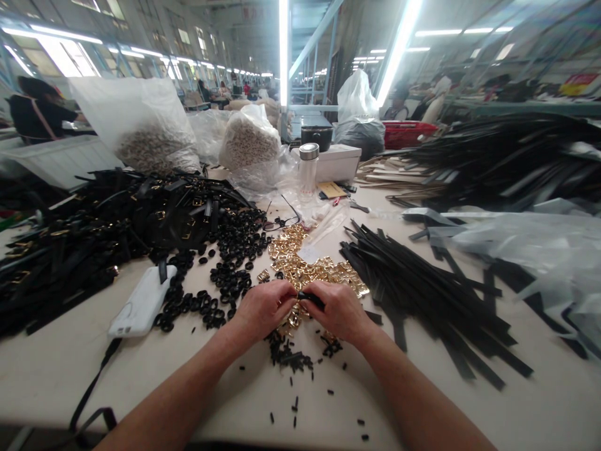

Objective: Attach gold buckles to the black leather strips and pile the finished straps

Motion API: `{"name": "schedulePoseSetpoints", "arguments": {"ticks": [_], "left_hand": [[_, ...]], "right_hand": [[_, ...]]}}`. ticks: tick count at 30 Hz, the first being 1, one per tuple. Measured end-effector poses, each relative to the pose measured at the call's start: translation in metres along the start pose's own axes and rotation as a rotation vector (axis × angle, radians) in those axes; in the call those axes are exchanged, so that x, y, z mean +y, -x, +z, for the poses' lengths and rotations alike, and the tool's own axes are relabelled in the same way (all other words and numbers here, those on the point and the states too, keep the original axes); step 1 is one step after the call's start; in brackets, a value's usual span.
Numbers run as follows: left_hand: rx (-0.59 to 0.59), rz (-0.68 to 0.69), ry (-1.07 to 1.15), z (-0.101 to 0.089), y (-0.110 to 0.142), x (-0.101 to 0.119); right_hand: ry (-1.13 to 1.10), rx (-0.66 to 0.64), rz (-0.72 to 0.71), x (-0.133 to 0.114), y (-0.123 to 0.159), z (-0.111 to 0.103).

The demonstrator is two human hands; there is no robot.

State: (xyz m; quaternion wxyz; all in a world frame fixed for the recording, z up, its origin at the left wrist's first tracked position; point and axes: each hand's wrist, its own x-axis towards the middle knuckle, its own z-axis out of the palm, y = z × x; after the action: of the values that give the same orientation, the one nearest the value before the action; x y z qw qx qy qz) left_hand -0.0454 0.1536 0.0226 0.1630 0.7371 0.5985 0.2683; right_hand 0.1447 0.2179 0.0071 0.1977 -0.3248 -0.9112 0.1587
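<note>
On the far left of the desk (61, 369) lies a big heap of black straps with buckles (183, 207). Next to it, a white power bank (143, 300) lies at an angle, with a black strip on its upper end and a dark cable (98, 379) going down toward the desk edge. Then come many small black loops (235, 269), scattered up to near the left hand (265, 308).

The left hand has its thumb and fingers drawn together, at the left end of a black strap piece (312, 299); I cannot tell if this grip has hold of the end or of some small thing. The piece lies between the two hands, above the gold buckles (300, 254), and goes into the right hand (339, 308), whose fingers are closed around it.

The buckles spread directly behind and beneath the hands, and small black bits (291, 356) lie in front, close to both wrists. Behind the buckles are eyeglasses (282, 222) and a clear bottle (308, 169) with a metal cap. To the right, long black strips (422, 288) lie fanned out near the right hand, and at far right a plastic sheet (539, 250) covers part of others.
</note>
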Motion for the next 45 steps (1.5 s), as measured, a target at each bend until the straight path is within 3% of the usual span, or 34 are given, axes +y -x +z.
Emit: {"name": "schedulePoseSetpoints", "arguments": {"ticks": [45], "left_hand": [[-0.067, 0.001, -0.067, 0.0002, 0.0004, 0.0012]], "right_hand": [[0.037, 0.023, -0.038, -0.0016, 0.0017, 0.0027]]}}
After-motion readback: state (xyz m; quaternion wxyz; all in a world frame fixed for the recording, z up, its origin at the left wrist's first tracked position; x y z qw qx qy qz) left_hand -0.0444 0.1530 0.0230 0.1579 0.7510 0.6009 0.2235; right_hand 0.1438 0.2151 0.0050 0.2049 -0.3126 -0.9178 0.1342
